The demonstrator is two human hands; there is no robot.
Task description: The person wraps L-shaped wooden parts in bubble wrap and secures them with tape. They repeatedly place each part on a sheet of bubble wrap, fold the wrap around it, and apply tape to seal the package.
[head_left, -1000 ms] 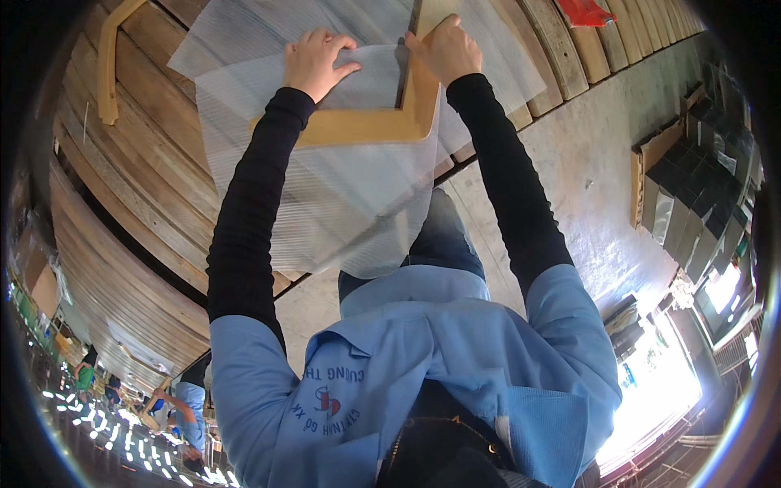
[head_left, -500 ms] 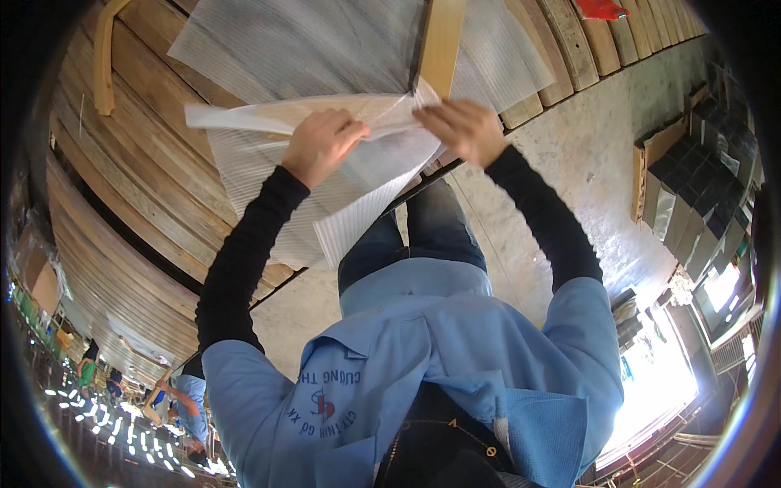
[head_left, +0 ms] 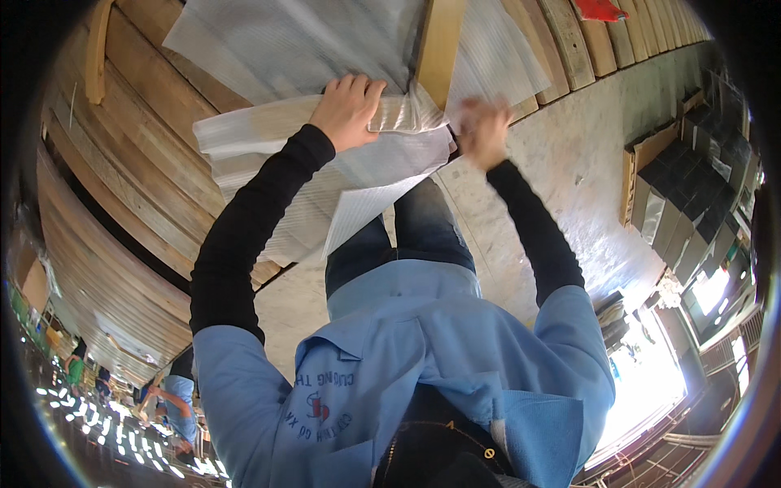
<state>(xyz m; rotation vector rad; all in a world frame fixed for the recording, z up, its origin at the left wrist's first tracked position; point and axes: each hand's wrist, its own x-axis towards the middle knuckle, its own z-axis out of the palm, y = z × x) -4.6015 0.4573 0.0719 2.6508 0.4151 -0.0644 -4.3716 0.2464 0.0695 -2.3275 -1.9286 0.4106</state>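
Observation:
A sheet of thin white ribbed packing foam (head_left: 297,49) lies spread over the wooden slats. On it is a light wooden piece (head_left: 440,57), one bar of it bare and pointing away from me. Another part, running to the left, is covered by a folded strip of foam (head_left: 407,114), with a tan colour showing through. My left hand (head_left: 348,112) is closed over this covered part, fingers on its far side and thumb at its right. Beside the corner of the piece is my right hand (head_left: 483,132), its fingers smeared by motion. A loose foam corner (head_left: 366,207) hangs toward my legs.
Long wooden slats (head_left: 130,154) form the work surface, with a dark gap at left. A separate wooden strip (head_left: 98,53) lies far left, a red item (head_left: 600,10) far right. Black-topped stacked boxes (head_left: 691,175) stand at right on the concrete floor (head_left: 561,179). People are at lower left.
My left hand has moved right and up, onto the covered part. The right hand has shifted slightly right and down, off the corner. The foam strip now lies folded closer around the wood.

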